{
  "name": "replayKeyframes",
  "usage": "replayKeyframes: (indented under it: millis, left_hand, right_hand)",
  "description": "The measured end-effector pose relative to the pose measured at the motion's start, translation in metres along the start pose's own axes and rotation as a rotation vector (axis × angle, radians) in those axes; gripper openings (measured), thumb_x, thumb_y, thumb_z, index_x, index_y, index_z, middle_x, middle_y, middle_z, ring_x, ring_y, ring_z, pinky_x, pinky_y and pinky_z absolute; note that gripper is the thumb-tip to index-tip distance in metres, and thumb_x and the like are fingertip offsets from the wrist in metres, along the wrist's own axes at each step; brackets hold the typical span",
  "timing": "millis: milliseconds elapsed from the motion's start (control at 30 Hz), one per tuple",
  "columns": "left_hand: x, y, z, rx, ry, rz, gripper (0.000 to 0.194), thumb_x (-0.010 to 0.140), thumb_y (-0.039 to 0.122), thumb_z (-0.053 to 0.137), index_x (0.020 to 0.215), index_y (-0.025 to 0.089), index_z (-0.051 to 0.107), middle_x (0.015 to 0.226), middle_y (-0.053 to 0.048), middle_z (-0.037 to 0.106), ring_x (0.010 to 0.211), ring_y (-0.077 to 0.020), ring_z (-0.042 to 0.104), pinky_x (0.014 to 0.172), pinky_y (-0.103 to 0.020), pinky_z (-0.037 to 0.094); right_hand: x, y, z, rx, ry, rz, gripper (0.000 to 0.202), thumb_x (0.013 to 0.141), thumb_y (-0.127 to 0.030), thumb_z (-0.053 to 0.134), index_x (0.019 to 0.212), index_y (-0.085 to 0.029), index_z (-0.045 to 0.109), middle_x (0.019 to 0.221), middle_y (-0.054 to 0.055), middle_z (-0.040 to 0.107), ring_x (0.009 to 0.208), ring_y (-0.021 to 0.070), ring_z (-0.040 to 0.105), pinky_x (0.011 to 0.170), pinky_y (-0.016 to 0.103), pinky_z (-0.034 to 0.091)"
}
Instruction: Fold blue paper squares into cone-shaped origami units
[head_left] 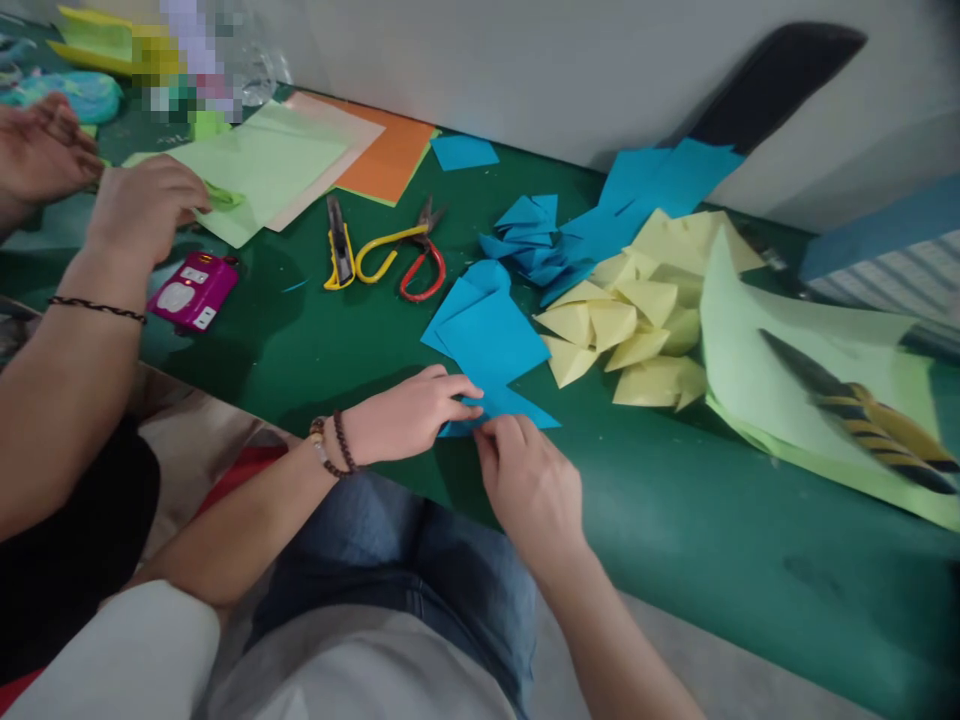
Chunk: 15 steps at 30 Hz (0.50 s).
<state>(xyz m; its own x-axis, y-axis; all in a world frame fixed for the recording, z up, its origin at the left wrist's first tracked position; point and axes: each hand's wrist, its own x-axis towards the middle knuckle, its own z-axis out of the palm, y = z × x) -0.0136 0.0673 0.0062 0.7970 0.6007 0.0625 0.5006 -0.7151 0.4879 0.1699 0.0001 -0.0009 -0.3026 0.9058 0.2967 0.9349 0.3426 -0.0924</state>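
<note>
A sheet of blue paper lies near the front edge of the green table, and both hands are on it. My left hand, with beaded bracelets at the wrist, has its thumb and fingers close together on the paper's left part. Curled fingers of my right hand pinch the paper's near edge, beside the left fingertips. The fingers hide part of this sheet. Just beyond it is a small stack of blue paper pieces. Folded blue pieces and folded yellow paper pieces are heaped farther back.
Pliers-like cutters and a yellow cutter knife lie behind. Scissors rest on green sheets at right. At left, a co-worker's hands are near green paper and a magenta device. A wall bounds the back.
</note>
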Motion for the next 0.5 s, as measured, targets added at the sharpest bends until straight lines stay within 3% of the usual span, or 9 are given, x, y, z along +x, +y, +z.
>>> replayKeyframes:
  millis: [333, 433, 500]
  left_hand:
    - [0.001, -0.005, 0.002, -0.039, 0.025, 0.068, 0.032, 0.092, 0.005, 0.047, 0.115, 0.014, 0.067, 0.131, -0.012, 0.061, 0.114, -0.0196, 0.057, 0.099, -0.037, 0.047]
    - [0.001, -0.005, 0.002, -0.027, 0.018, 0.056, 0.036, 0.091, 0.002, 0.043, 0.115, 0.014, 0.067, 0.132, -0.012, 0.061, 0.114, -0.0197, 0.057, 0.098, -0.037, 0.046]
    - [0.0, -0.004, 0.003, -0.023, 0.019, 0.035, 0.041, 0.09, -0.002, 0.04, 0.116, 0.015, 0.067, 0.133, -0.01, 0.061, 0.111, -0.019, 0.057, 0.097, -0.036, 0.045]
  right_hand:
    - [0.005, -0.044, 0.008, 0.137, 0.015, -0.014, 0.028, 0.098, -0.02, 0.04, 0.076, -0.018, 0.058, 0.061, 0.003, 0.06, 0.053, 0.0149, 0.056, 0.047, 0.029, 0.032]
    - [0.001, -0.025, -0.002, 0.338, -0.028, -0.007, 0.025, 0.097, -0.024, 0.046, 0.077, -0.02, 0.061, 0.069, 0.003, 0.065, 0.061, 0.014, 0.06, 0.053, 0.027, 0.041]
    - [-0.004, 0.001, -0.01, 0.346, 0.046, 0.105, 0.016, 0.095, -0.03, 0.053, 0.094, -0.021, 0.065, 0.082, 0.005, 0.069, 0.068, 0.0156, 0.061, 0.061, 0.028, 0.046]
